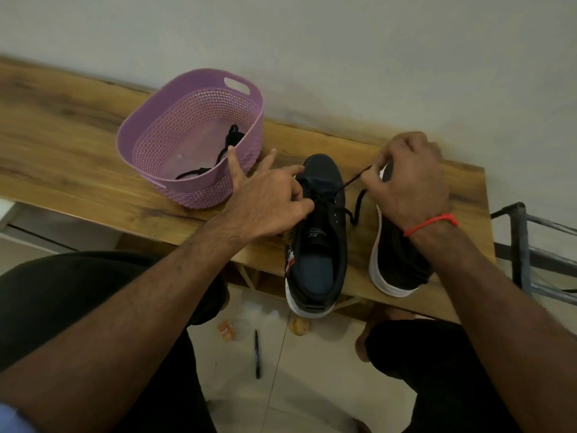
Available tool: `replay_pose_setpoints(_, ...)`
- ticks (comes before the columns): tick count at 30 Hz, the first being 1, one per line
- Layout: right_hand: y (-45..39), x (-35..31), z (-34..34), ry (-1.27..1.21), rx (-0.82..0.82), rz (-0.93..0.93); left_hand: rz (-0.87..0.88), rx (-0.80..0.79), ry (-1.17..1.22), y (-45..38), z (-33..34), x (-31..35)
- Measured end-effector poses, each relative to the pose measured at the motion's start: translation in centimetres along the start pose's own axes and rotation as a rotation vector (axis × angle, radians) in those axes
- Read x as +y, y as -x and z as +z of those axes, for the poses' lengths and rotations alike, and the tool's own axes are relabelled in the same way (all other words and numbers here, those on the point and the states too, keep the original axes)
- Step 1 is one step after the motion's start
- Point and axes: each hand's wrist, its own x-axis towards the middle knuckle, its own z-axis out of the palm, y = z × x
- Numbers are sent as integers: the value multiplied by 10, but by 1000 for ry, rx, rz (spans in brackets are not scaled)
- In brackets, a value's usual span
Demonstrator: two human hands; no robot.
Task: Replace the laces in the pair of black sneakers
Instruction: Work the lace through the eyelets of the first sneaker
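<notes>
Left sneaker standing on the wooden counter near its front edge, heel toward the person, toe toward the wall, long axis running front to back. Left hand pinching the black lace at the eyelets, likely to steady the shoe; two fingers splayed free toward the purple basket. Right hand curled tight on the lace end, drawing it taut up and to the right, probably seating the crossing. Second sneaker just beside, parallel, partly under the right wrist. More dark laces lying inside the basket.

A wooden table stands against a pale wall (tiled floor below).
</notes>
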Motion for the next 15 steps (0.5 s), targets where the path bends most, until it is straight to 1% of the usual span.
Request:
replay_pose_setpoints(1,1,1,1,-5,-26,3,0,-2,-3,0,0,0)
replay_pose_setpoints(2,5,-3,2,-26,-73,-39,1,-2,-9,0,0,0)
replay_pose_setpoints(4,18,-19,10,-21,-199,-196,7,-2,-25,0,0,1)
replay_pose_setpoints(6,29,-32,19,70,-303,-307,10,-3,-30,1,-1,0)
replay_pose_setpoints(8,34,-37,24,126,-343,-301,8,-2,-31,2,-2,0)
replay_pose_setpoints(10,37,-35,27,132,-328,-272,5,-1,-33,1,-1,1)
replay_pose_setpoints(13,34,-33,28,110,-248,-306,8,5,-30,1,-1,0)
replay_pose_setpoints(15,23,-25,22,5,-163,-203,13,5,-20,1,0,0)
